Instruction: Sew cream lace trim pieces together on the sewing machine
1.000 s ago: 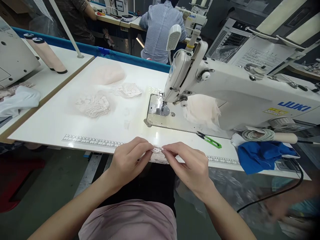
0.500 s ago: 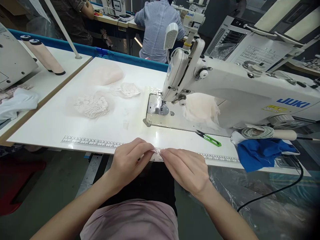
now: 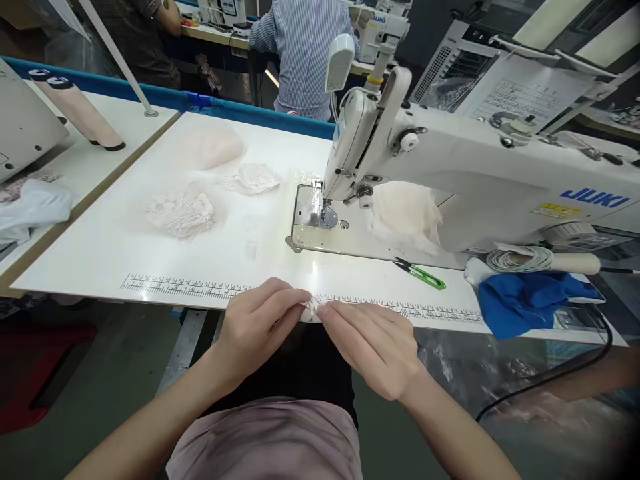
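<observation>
My left hand (image 3: pixel 257 323) and my right hand (image 3: pixel 373 343) meet at the near edge of the white table (image 3: pixel 100 247). Both pinch one small piece of white lace (image 3: pixel 311 308) between their fingertips. Most of the lace is hidden by my fingers. It sits just at the printed ruler strip (image 3: pixel 180 285) along the table's front edge. The white sewing machine (image 3: pixel 450 167) stands behind it, with its needle plate (image 3: pixel 320 220) straight ahead of my hands.
Two heaps of lace pieces (image 3: pixel 181 212) (image 3: pixel 250 179) and a pale fabric pile (image 3: pixel 213 147) lie left of the machine. Green snips (image 3: pixel 423 274) and a blue cloth (image 3: pixel 525 300) lie at the right. People sit at benches behind; a thread cone (image 3: pixel 83 110) lies at the far left.
My hands have closed together over the lace, so less of it shows than a second ago. The right hand's fingers have flattened and shifted slightly left.
</observation>
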A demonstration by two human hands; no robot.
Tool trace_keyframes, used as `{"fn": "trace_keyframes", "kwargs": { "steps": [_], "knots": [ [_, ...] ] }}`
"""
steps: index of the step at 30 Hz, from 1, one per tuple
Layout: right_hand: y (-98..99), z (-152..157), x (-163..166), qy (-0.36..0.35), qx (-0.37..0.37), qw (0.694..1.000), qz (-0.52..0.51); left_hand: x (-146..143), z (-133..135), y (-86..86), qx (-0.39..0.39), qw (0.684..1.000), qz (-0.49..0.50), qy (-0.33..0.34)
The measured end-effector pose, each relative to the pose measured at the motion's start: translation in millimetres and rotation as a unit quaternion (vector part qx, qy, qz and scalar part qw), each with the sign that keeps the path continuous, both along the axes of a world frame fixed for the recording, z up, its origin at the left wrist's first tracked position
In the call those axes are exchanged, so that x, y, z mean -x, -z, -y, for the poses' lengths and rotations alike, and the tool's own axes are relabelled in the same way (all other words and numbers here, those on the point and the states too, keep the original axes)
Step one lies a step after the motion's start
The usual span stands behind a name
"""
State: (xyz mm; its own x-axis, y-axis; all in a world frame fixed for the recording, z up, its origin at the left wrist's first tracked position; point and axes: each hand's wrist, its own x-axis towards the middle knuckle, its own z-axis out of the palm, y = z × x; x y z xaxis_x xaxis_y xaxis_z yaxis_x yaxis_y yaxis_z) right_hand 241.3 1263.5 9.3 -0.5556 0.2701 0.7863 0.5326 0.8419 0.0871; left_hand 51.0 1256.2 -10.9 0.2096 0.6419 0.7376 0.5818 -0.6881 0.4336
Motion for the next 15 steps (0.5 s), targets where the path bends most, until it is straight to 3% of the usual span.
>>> {"fn": "trace_keyframes", "kwargs": {
  "steps": [15],
  "knots": [
    [-3.1, 2.7, 3.3, -0.032, -0.013, 0.999, 0.021, 1.4, 4.2, 3.1, 0.04, 0.998, 0.049, -0.005]
  ]
}}
